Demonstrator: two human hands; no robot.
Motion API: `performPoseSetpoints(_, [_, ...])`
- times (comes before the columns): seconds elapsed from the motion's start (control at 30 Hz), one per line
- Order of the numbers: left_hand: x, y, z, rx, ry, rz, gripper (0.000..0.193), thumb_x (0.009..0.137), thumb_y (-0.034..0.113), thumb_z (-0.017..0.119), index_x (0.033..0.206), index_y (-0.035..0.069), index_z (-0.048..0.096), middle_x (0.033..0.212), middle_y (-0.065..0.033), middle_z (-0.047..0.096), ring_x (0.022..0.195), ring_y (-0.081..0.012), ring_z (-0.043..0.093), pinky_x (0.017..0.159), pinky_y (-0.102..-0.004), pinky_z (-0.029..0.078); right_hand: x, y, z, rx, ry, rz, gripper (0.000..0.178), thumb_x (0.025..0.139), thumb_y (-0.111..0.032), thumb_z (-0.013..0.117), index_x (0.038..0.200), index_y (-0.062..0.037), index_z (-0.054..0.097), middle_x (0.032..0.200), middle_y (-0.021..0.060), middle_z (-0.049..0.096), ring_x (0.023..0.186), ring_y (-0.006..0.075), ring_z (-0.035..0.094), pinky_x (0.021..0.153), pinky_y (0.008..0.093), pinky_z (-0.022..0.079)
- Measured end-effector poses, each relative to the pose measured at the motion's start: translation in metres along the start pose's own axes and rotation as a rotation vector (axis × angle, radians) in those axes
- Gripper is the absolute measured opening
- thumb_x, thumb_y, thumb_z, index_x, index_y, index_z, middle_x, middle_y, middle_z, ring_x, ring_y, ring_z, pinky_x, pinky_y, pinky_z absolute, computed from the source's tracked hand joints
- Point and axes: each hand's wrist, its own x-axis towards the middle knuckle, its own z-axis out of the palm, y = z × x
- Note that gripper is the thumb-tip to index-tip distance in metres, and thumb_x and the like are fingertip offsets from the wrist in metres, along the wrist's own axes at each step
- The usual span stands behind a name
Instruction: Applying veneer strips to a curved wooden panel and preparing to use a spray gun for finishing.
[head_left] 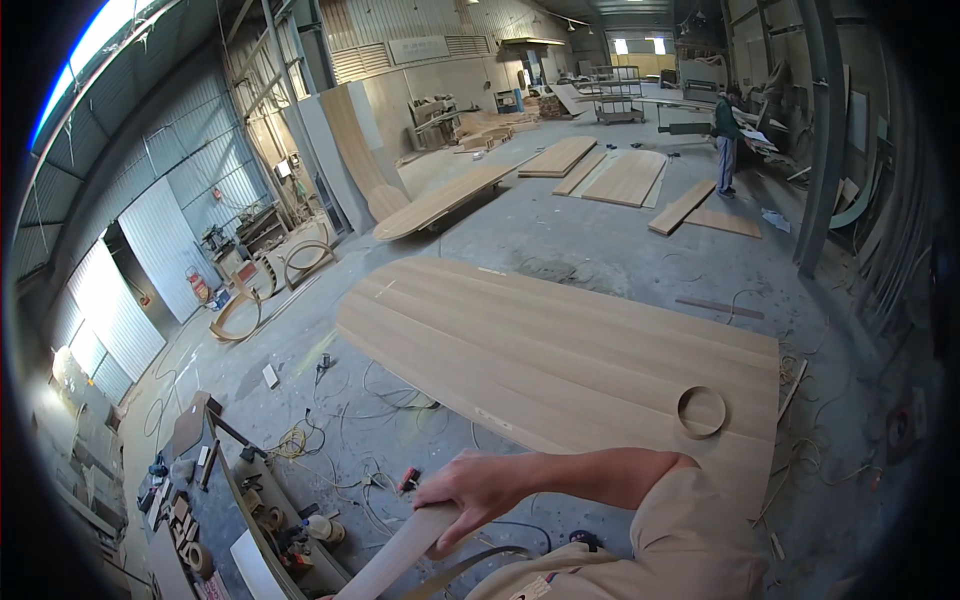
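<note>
My right hand reaches across from the right, its fingers closed round the end of a pale flat strip. The strip slants down to the lower edge, where the rest of it is cut off. A darker, curved brown band passes just below the hand; I cannot tell whether it joins the strip. My left hand does not show. Beyond my arm lies a large wood-grain panel with a rounded far end. On its near right part rests a brown ring of thin band.
At lower left, a workbench holds tape rolls, small blocks and tools. Cords and a red-and-black tool lie on the floor. Curved wooden frames stand left. Farther off are more panels and a person standing.
</note>
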Motion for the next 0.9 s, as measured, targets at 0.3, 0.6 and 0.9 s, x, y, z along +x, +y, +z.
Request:
performPoseSetpoints(0.3, [0.009,-0.072,0.012,-0.182,-0.091,0.066,0.055,0.084,0.024,0.088,0.129,0.003,0.065,0.106,-0.005,0.068,0.091,-0.0159,0.062,0.078,-0.0338,0.05,-0.03,0.01,-0.025,0.264,0.101,0.046,0.062,0.084,-0.036,0.087,0.13,-0.0006,0.064,0.117,0.0122,0.069,0.102,0.0229,0.066,0.09,0.0345,0.053])
performPoseSetpoints(0.6, [0.026,0.104,0.104,-0.631,0.132,0.583,0.092,0.089,0.061,0.073,0.154,0.005,0.038,0.149,-0.0128,0.048,0.131,-0.0279,0.052,0.103,-0.0434,0.046,0.023,-0.013,0.014,0.337,0.247,-0.206,0.06,0.088,-0.033,0.085,0.131,0.0006,0.061,0.119,0.0106,0.068,0.108,0.0159,0.063,0.097,0.0314,0.051])
performPoseSetpoints(0.9, [0.037,0.106,0.118,-0.674,0.525,0.489,0.092,0.089,0.082,0.053,0.136,0.002,0.051,0.12,-0.0123,0.064,0.105,-0.025,0.064,0.087,-0.0394,0.053,0.042,-0.015,0.057,0.897,0.34,-0.245,0.061,0.091,-0.029,0.082,0.139,-0.0017,0.055,0.124,0.0067,0.062,0.116,0.0135,0.056,0.103,0.0313,0.045])
